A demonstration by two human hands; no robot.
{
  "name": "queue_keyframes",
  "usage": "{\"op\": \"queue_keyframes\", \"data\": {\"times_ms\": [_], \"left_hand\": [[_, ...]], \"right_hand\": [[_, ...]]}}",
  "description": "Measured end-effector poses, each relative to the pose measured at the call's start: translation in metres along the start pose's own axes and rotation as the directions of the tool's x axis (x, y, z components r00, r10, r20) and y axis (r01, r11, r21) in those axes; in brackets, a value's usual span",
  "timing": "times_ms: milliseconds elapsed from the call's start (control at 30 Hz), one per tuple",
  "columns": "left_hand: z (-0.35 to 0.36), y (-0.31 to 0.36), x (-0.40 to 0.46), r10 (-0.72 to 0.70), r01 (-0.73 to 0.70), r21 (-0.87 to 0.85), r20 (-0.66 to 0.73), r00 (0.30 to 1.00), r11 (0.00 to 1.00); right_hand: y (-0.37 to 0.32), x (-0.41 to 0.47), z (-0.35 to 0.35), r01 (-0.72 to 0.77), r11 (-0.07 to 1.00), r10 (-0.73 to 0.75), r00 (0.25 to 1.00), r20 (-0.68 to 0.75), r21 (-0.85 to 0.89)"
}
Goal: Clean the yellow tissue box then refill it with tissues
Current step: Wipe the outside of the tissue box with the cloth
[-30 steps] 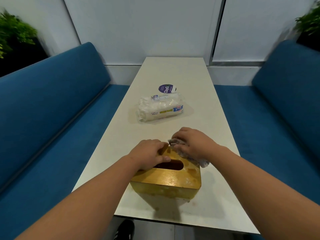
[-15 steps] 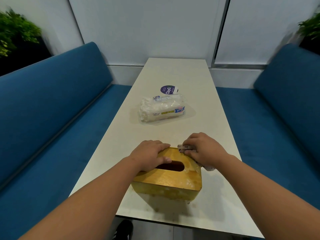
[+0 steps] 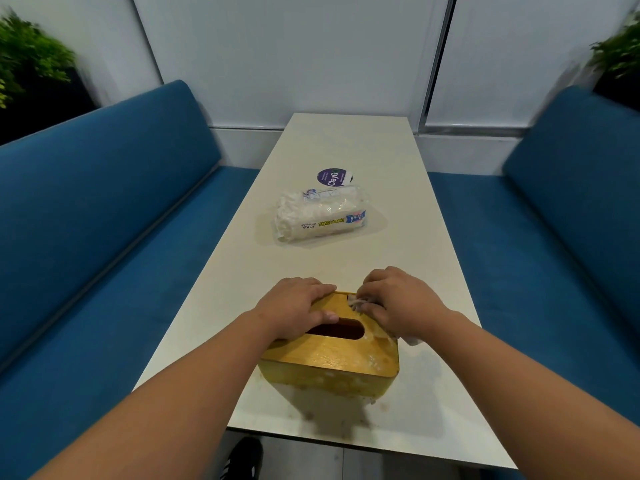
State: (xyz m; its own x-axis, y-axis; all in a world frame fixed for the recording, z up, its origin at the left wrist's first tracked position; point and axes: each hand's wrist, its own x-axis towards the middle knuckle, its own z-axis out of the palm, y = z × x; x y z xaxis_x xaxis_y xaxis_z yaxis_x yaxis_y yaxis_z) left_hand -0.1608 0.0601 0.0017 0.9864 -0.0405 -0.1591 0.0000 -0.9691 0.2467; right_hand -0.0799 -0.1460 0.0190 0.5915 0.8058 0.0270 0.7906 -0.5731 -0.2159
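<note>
The yellow tissue box (image 3: 332,362) stands near the front edge of the white table (image 3: 346,140), its wooden lid up and its dark oval slot showing. My left hand (image 3: 294,306) lies flat on the lid's left half, thumb at the slot, holding the box down. My right hand (image 3: 398,303) is closed on a crumpled white wipe (image 3: 360,302) pressed against the lid's far right part. A clear plastic pack of tissues (image 3: 320,216) lies further up the table, apart from both hands.
A round purple sticker (image 3: 333,177) sits just beyond the tissue pack. Blue benches run along both sides of the table (image 3: 104,237) (image 3: 554,237). A white wall closes the far end. A black shoe (image 3: 242,459) shows under the table's front edge.
My right hand has slid the wipe along the far right part of the lid, out toward the edge and back in. The left hand has stayed on the lid.
</note>
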Motion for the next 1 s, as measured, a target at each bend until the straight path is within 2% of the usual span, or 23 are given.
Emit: {"op": "queue_keyframes", "data": {"times_ms": [100,267,767,900,1000], "left_hand": [[-0.001,0.0,-0.003,0.01,-0.01,0.003,0.004,1.0,1.0],[-0.003,0.004,-0.001,0.002,-0.001,0.047,-0.018,1.0,0.999],[-0.007,0.016,0.003,0.042,-0.055,0.193,0.068,0.997,0.98],[-0.014,0.009,-0.002,0.075,-0.086,0.154,0.075,0.994,0.984],[-0.024,0.002,-0.015,0.108,-0.117,0.047,0.162,0.981,0.992]], "right_hand": [[-0.001,-0.003,-0.001,0.032,0.999,-0.032,0.999,0.035,0.02],[0.009,-0.009,0.001,-0.052,0.996,0.053,0.998,-0.019,0.066],[0.004,-0.011,0.002,-0.053,0.994,0.055,0.998,-0.014,0.098],[0.004,-0.01,-0.001,-0.053,0.993,0.053,0.999,0.002,0.102],[0.006,-0.01,-0.001,-0.053,0.993,0.053,0.999,0.001,0.11]]}}
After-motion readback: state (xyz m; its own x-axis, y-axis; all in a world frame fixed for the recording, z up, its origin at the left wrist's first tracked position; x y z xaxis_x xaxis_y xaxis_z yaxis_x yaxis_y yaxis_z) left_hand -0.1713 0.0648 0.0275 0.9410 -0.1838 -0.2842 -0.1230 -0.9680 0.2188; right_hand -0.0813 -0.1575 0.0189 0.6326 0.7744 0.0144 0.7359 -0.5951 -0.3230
